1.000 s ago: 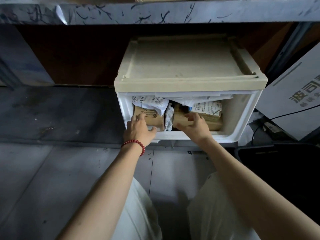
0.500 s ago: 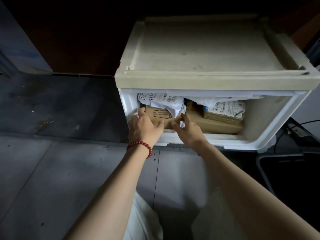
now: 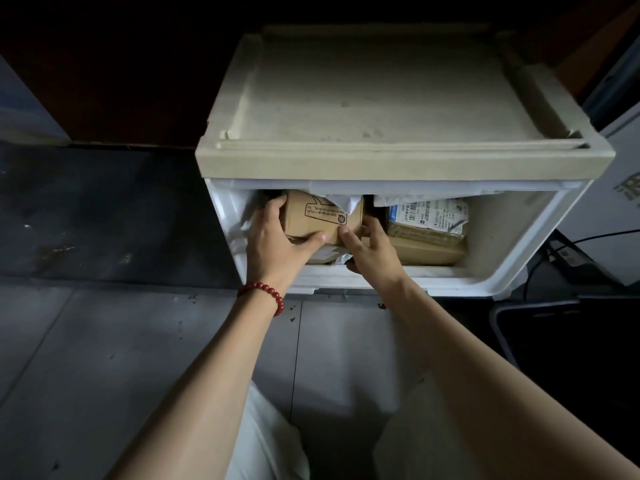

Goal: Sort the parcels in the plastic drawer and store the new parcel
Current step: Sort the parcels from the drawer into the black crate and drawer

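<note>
Box (image 3: 322,218), drawer (image 3: 519,237) left half, long axis crosswise: left hand (image 3: 273,244) wraps its left end, right hand (image 3: 372,249) pinches its right corner.

I'm reading the plastic drawer (image 3: 450,280) as white and the cabinet top (image 3: 381,98) as a yellowed cream, and I'm picking out a plain brown parcel (image 3: 322,216) carrying a black printed stamp. I'm also seeing a tan parcel (image 3: 426,251) wearing a white label (image 3: 427,214) with a blue patch and black barcode lines. A bracelet (image 3: 265,293) of dark red beads is showing against the grey floor (image 3: 138,358), which is looking flecked with dark specks.
</note>
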A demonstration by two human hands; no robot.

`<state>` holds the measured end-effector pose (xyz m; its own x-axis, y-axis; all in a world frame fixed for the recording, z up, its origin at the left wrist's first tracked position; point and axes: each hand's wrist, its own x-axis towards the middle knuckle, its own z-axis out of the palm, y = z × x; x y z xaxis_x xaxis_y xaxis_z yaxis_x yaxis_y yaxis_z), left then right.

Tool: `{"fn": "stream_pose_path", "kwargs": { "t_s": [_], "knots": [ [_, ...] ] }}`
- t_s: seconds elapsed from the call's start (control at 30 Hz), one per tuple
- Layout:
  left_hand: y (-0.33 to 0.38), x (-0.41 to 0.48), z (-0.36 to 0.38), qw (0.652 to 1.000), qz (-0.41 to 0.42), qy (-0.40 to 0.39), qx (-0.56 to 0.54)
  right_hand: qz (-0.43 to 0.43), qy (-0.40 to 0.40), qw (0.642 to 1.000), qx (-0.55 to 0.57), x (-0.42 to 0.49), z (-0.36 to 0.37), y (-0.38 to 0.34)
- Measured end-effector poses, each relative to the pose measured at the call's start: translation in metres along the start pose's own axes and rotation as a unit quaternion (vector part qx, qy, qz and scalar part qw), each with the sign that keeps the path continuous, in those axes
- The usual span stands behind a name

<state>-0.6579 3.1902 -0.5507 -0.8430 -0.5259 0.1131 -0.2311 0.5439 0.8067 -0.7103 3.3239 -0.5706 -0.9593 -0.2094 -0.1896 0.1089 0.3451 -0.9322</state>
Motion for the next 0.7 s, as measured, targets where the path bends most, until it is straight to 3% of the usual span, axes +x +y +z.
{"fn": "stream_pose_path", "kwargs": {
  "t_s": [0.23,0.7],
  "knots": [
    [0.005,-0.007,-0.016,0.998,0.039,-0.023,-0.05,0.006,-0.004,0.998,0.066,-0.011,-0.004,-0.007],
    [0.011,-0.028,-0.029,0.996,0.016,-0.027,-0.084,0.047,-0.005,0.993,0.105,-0.042,-0.017,-0.026]
  ]
}}
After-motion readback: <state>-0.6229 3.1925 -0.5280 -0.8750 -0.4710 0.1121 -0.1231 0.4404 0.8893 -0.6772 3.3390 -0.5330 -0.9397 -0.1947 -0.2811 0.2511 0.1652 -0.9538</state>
